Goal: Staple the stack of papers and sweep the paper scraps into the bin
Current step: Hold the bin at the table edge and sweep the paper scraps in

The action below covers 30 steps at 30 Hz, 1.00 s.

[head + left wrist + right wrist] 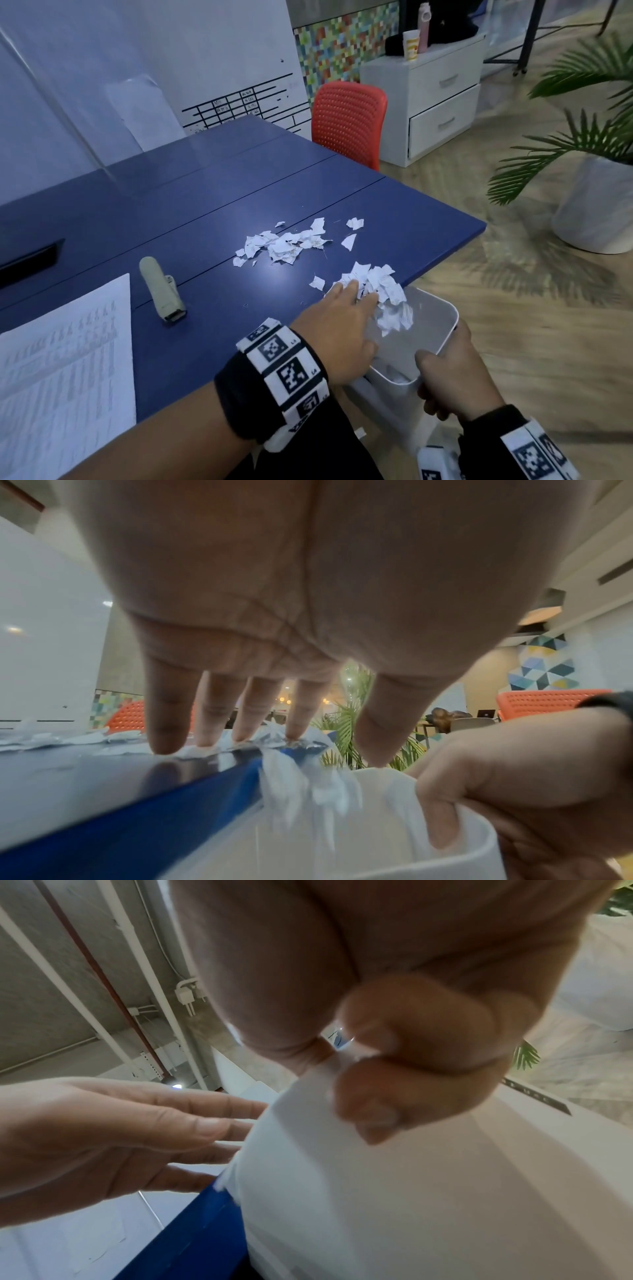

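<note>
Gripping the near rim of the white rectangular plastic bin, right hand with thumb inside the wall and fingers curled outside, bin held just below the blue table at its right edge. Pressing flat on the tabletop at that same edge, left hand with fingers straight and slightly spread, closed round nothing, fingertips touching a heap of torn white paper scraps. Spilling over the edge into the bin, part of that heap, blurred in the left wrist view. Lying at the near left edge of the table, a stack of printed white papers; whether stapled cannot be told. Resting just beside the stack, toward the middle, a beige stapler. Scattered farther in from the right edge, a second patch of torn scraps. Standing beyond the far right corner, a red perforated plastic chair.
</note>
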Available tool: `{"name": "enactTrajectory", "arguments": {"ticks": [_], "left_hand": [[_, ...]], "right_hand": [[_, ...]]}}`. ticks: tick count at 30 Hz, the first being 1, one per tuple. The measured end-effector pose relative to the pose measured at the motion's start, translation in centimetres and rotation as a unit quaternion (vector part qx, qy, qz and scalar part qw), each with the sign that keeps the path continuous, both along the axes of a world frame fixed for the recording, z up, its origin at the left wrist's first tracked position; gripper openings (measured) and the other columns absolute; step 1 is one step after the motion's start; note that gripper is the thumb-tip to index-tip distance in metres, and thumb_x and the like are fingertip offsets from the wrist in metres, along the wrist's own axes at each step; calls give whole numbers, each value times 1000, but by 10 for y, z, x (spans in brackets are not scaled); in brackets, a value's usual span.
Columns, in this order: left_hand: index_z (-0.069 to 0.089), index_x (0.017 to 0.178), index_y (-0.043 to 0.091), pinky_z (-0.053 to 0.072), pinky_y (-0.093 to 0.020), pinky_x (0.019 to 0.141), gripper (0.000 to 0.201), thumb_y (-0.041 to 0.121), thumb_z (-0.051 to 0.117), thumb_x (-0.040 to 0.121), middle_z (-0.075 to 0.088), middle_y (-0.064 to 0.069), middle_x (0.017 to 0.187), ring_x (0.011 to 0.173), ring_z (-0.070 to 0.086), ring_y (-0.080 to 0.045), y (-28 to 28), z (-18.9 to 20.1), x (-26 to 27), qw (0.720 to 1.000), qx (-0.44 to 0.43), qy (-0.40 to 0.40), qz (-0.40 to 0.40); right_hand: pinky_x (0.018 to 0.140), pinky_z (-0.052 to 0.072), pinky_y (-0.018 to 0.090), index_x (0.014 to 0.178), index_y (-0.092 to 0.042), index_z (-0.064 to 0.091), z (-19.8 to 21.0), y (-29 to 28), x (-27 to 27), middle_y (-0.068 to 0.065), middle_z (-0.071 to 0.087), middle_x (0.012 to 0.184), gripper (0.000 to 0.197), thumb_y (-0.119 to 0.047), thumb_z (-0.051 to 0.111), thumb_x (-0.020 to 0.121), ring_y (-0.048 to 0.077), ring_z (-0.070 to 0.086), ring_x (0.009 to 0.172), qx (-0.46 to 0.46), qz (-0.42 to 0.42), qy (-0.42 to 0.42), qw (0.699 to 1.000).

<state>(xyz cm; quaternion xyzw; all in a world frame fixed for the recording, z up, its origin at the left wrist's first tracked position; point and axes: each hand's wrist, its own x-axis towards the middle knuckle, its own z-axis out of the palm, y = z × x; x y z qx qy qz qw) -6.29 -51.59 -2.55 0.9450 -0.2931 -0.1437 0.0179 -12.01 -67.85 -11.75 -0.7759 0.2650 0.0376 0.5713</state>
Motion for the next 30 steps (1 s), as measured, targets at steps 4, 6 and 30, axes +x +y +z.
{"name": "enactTrajectory", "arguments": {"ticks": [4,6,30], "left_hand": [[20,152,21,8,-32,120,62,29,45,96,6,-9,163,151,3,-24,-1,-1,-9,999,-4,-21,-42],[21,152,24,5,-31,121,63,29,47,95,5,-7,164,152,1,-22,-2,-6,-12,997,-15,-26,-75],[-7,155,17,-7,-54,120,80,55,31,96,-21,-1,163,148,-25,-19,-14,-33,-28,998,28,-18,-52]], "right_hand": [[32,37,23,128,-26,31,-1,-3,-1,24,64,65,52,-5,50,84,28,52,32,0,-1,-2,1000],[32,38,23,129,-26,30,0,-3,-2,25,64,65,53,-6,51,85,28,53,31,-1,3,-4,1000],[33,41,24,136,-22,34,1,-2,0,26,65,66,59,-4,50,83,25,53,28,2,18,-3,1000]]}}
